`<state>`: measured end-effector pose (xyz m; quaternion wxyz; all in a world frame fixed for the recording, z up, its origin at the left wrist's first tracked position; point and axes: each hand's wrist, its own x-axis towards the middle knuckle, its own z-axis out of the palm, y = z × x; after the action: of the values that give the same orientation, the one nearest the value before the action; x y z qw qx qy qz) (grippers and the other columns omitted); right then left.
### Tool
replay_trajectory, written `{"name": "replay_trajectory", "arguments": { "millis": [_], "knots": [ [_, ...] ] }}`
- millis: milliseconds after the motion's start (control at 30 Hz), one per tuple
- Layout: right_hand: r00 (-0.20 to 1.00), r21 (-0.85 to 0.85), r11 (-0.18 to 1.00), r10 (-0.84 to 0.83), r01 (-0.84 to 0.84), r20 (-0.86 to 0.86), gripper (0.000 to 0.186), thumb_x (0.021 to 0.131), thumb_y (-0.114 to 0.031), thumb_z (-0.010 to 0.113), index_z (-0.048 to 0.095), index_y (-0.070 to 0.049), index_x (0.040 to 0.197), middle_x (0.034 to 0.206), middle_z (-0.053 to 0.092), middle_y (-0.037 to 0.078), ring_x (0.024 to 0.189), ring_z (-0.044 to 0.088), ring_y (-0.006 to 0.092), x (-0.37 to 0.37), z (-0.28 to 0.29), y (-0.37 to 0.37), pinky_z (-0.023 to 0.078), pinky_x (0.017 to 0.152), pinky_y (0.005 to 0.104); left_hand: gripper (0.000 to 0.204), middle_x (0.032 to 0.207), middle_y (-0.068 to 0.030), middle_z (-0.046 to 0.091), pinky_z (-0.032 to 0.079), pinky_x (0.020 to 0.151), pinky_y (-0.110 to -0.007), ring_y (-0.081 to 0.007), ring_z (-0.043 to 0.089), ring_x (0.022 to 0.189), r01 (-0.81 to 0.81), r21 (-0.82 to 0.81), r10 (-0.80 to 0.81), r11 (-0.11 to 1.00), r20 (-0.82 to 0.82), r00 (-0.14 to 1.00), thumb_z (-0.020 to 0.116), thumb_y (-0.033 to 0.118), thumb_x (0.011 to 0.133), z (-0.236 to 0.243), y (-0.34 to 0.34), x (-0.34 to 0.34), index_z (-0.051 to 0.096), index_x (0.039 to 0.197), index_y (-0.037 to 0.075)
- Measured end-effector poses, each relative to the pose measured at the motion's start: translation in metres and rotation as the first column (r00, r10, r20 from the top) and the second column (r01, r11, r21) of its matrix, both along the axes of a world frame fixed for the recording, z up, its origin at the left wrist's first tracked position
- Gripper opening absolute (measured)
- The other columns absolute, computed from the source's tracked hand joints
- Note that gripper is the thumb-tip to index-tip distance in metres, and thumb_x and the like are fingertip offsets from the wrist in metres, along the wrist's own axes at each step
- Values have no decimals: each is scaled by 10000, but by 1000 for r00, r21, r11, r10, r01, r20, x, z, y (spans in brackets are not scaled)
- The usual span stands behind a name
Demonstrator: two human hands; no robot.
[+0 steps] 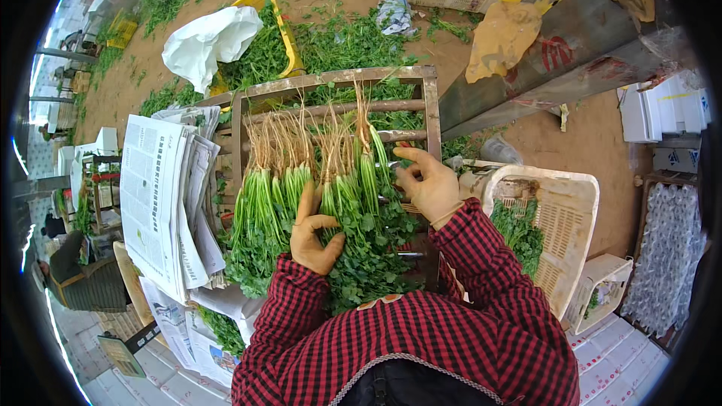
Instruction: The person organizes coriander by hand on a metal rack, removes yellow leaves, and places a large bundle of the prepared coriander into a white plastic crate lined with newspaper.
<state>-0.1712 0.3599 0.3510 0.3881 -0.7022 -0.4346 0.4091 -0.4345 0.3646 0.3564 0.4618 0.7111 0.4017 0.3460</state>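
Note:
Bunches of cilantro [259, 210] with long brown roots lie side by side on a slatted rack [406, 75], roots pointing away from me and leaves toward me. My left hand [316, 237] rests between the left-hand and middle bunches, its index finger stretched along the stems and its thumb apart. Some of its fingertips are hidden among the greens. At the right side of a separate slim bunch [367, 169], my right hand [429, 184] is bent, with a gap between thumb and index finger. I see nothing held in it. A thin band circles the right wrist.
A stack of newspapers [154, 203] stands left of the rack. Beyond it are a yellow crate [282, 34] of greens and a white plastic bag [207, 45]. Close on the right stands a cream crate [560, 248]; a steel beam [541, 68] slants across the far right.

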Motion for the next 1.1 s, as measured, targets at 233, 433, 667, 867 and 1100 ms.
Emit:
{"name": "replay_trajectory", "arguments": {
  "millis": [233, 433, 667, 867, 1100],
  "knots": [
    [945, -54, 989, 148, -138, 292, 510, 910, -234, 699, 568, -172, 1399, 1068, 731, 116, 904, 713, 307, -16, 0, 24, 570, 790, 421, 394, 1682, -250, 147, 362, 1180, -502, -463, 301, 1505, -23, -69, 35, 997, 189, 981, 670, -154, 672, -15, 2, -9, 603, 1005, 46],
    [846, -325, 919, 18, -224, -532, 741, 857, -149, 785, 429, 27, 1484, 863, 667, 90, 657, 653, 142, 16, 12, -6, 504, 536, 281, 399, 1704, -202, 112, 400, 1139, -441, -421, 290, 1521, -62, -204, 120, 977, 283, 952, 652, -162, 671, -16, 2, -11, 606, 1004, 52],
    [985, 45, 995, 77, -85, 151, 527, 914, -313, 729, 611, -107, 1384, 827, 728, 51, 708, 676, 170, 7, 50, 2, 556, 669, 310, 443, 1696, -214, 131, 403, 1145, -458, -390, 315, 1515, -54, -169, 103, 984, 298, 949, 667, -179, 667, -25, 0, -13, 595, 1046, 40],
    [842, -69, 912, 399, -403, 363, 810, 829, -404, 813, 462, -158, 1516, 841, 715, 73, 708, 689, 194, -55, 21, 30, 557, 660, 329, 552, 1690, -209, 122, 362, 1191, -480, -363, 308, 1517, -27, -180, 81, 983, 304, 949, 711, -106, 762, -22, 2, -9, 567, 1274, 43],
    [935, -27, 956, 293, -294, 201, 748, 864, -276, 763, 445, -164, 1531, 784, 698, 46, 649, 670, 231, -16, 45, 14, 551, 616, 363, 653, 1680, -230, 127, 296, 1236, -424, -333, 278, 1531, -72, -245, 135, 967, 249, 959, 641, -121, 852, -17, 0, -9, 443, 1460, 10]
  ]
}}
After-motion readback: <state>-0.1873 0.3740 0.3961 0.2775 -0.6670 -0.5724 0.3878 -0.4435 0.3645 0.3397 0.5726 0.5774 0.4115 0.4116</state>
